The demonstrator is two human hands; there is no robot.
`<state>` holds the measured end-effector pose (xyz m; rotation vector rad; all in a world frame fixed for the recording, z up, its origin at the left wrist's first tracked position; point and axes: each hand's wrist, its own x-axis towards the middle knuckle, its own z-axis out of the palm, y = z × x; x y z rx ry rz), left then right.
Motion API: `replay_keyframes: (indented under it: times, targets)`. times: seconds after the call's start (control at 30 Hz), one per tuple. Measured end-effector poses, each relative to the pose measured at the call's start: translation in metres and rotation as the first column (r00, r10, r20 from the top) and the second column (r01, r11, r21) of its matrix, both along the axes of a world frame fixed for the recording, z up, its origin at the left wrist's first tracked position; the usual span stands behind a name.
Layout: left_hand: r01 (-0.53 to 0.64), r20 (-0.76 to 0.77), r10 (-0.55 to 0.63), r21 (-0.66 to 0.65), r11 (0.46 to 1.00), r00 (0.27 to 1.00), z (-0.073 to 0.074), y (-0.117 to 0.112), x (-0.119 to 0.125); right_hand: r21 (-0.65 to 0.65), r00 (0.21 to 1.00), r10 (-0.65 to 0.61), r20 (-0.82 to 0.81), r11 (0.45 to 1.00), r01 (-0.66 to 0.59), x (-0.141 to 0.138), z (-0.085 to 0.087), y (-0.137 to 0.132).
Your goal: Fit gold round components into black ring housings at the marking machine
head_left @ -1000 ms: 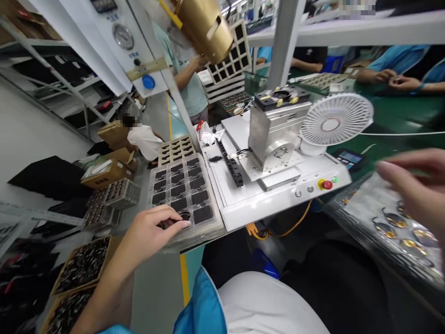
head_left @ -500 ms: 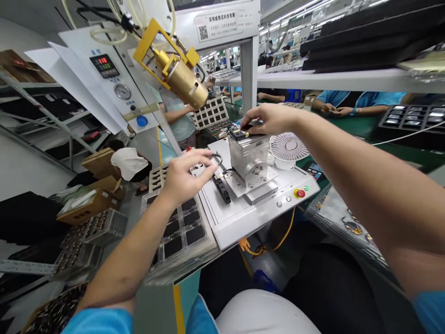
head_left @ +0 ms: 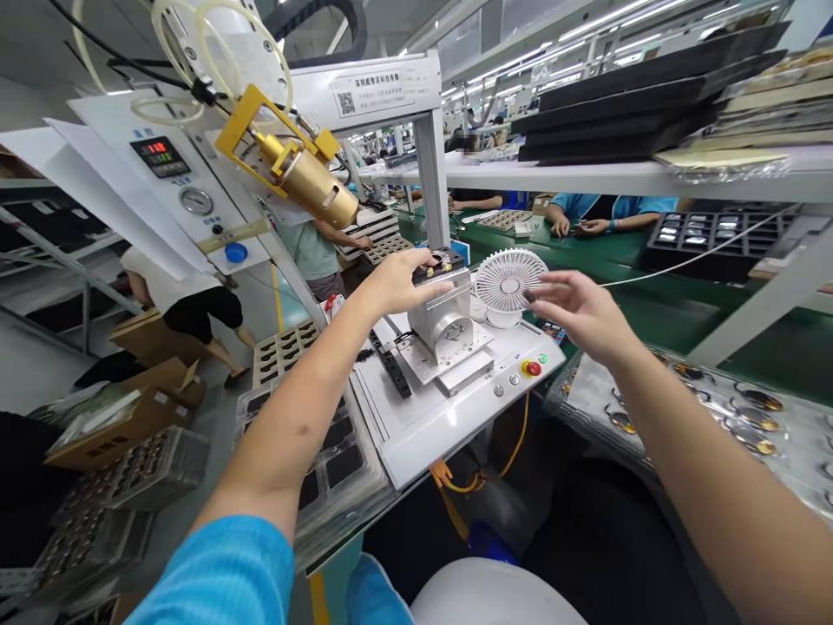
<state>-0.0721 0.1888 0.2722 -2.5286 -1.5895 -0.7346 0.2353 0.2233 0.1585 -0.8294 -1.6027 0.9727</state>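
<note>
My left hand [head_left: 398,282] reaches forward and its fingers curl over the black top [head_left: 437,267] of a metal fixture block [head_left: 448,323] on the white machine base [head_left: 449,417]. What lies under those fingers is hidden. My right hand [head_left: 576,311] hovers to the right of the block, in front of a small white fan [head_left: 509,283]. Its thumb and fingers are pinched together, with a small dark bit at the tips that I cannot name. A brass-coloured tool head [head_left: 305,178] hangs tilted above and left of the fixture.
A red stop button [head_left: 534,368] sits on the base's front edge. A clear tray of black parts [head_left: 329,456] lies at left, a tray of gold-rimmed parts [head_left: 722,408] at right. Cardboard boxes [head_left: 123,417] stand on the floor. Other people work along the green conveyor [head_left: 625,260] behind.
My left hand rose from the tray of black parts with a dark ring and reached the fixture top. My right hand left the fixture top and drew back right, in front of the fan.
</note>
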Motion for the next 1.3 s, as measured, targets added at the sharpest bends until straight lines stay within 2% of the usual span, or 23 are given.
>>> replay_keyframes:
  times: [0.03, 0.1, 0.2, 0.27, 0.37, 0.43, 0.53, 0.6, 0.67, 0.7, 0.77, 0.83, 0.87, 0.93, 0.97, 1.03, 1.1, 1.17, 1.23, 1.3]
  targets:
    - [0.020, -0.025, -0.020, -0.003, 1.000, 0.999, -0.002, -0.003, -0.001, -0.121, 0.999, -0.037, 0.040, 0.992, 0.041, 0.010, -0.015, -0.007]
    - [0.035, -0.063, -0.036, -0.009, 0.999, 0.997, -0.005, -0.005, -0.004, -0.365, 0.981, -0.069, 0.184, 0.922, 0.133, 0.023, -0.046, -0.021]
    - [0.024, -0.061, -0.025, -0.019, 1.000, 0.998, -0.008, -0.002, -0.007, -0.579, 0.930, 0.036, 0.365, 0.791, 0.197, 0.023, -0.084, -0.035]
    - [0.037, -0.054, -0.038, -0.026, 0.999, 0.998, -0.008, -0.004, -0.011, -0.611, 0.899, 0.117, 0.423, 0.770, 0.187, 0.017, -0.103, -0.040]
    - [0.074, -0.067, -0.074, 0.000, 0.997, 0.995, -0.008, -0.028, -0.017, -0.569, 0.853, 0.156, 0.499, 0.801, 0.187, 0.010, -0.121, -0.043]
    - [0.104, -0.084, -0.101, 0.033, 0.994, 0.991, -0.010, -0.060, -0.019, -0.537, 0.838, 0.147, 0.525, 0.822, 0.192, 0.009, -0.126, -0.042]
    - [0.177, -0.103, -0.173, 0.030, 0.984, 0.979, -0.020, -0.121, -0.015, -0.538, 0.834, 0.144, 0.533, 0.818, 0.203, 0.010, -0.122, -0.040]
    - [0.196, -0.051, -0.199, -0.062, 0.979, 0.979, -0.035, -0.162, -0.009, -0.560, 0.834, 0.158, 0.528, 0.803, 0.202, 0.012, -0.117, -0.038]
    - [0.212, 0.092, -0.198, -0.193, 0.958, 0.976, -0.061, -0.195, -0.001, -0.580, 0.846, 0.165, 0.507, 0.792, 0.193, 0.016, -0.115, -0.041]
    - [0.212, 0.182, -0.167, -0.270, 0.939, 0.969, -0.079, -0.208, 0.004, -0.583, 0.856, 0.158, 0.493, 0.790, 0.189, 0.018, -0.115, -0.045]
    - [0.178, 0.334, -0.011, -0.474, 0.862, 0.942, -0.122, -0.225, 0.016, -0.561, 0.890, 0.133, 0.435, 0.814, 0.153, 0.019, -0.121, -0.063]
    - [0.159, 0.495, 0.203, -0.595, 0.788, 0.845, -0.171, -0.233, 0.031, -0.495, 0.939, 0.142, 0.313, 0.868, 0.033, 0.014, -0.131, -0.092]
    - [0.191, 0.600, 0.302, -0.620, 0.761, 0.741, -0.195, -0.234, 0.040, -0.455, 0.957, 0.179, 0.228, 0.888, -0.057, 0.010, -0.137, -0.109]
    - [0.315, 0.780, 0.433, -0.593, 0.741, 0.452, -0.239, -0.232, 0.058, -0.386, 0.961, 0.267, 0.074, 0.896, -0.219, -0.001, -0.148, -0.145]
    - [0.379, 0.830, 0.458, -0.555, 0.741, 0.320, -0.256, -0.231, 0.068, -0.362, 0.955, 0.295, 0.030, 0.894, -0.265, -0.008, -0.153, -0.160]
    - [0.485, 0.887, 0.455, -0.434, 0.760, 0.080, -0.281, -0.227, 0.086, -0.312, 0.954, 0.300, 0.001, 0.907, -0.284, -0.020, -0.159, -0.184]
    - [0.533, 0.895, 0.436, -0.328, 0.780, -0.087, -0.294, -0.225, 0.099, -0.245, 0.962, 0.274, 0.014, 0.933, -0.263, -0.029, -0.165, -0.198]
    - [0.540, 0.879, 0.446, -0.296, 0.788, -0.169, -0.298, -0.222, 0.107, -0.191, 0.969, 0.247, 0.026, 0.952, -0.238, -0.032, -0.169, -0.203]
    - [0.535, 0.856, 0.487, -0.335, 0.776, -0.172, -0.299, -0.220, 0.110, -0.146, 0.972, 0.230, 0.048, 0.964, -0.221, -0.029, -0.171, -0.203]
    - [0.516, 0.837, 0.529, -0.394, 0.761, -0.140, -0.299, -0.219, 0.109, -0.083, 0.961, 0.245, 0.129, 0.968, -0.236, -0.020, -0.166, -0.195]
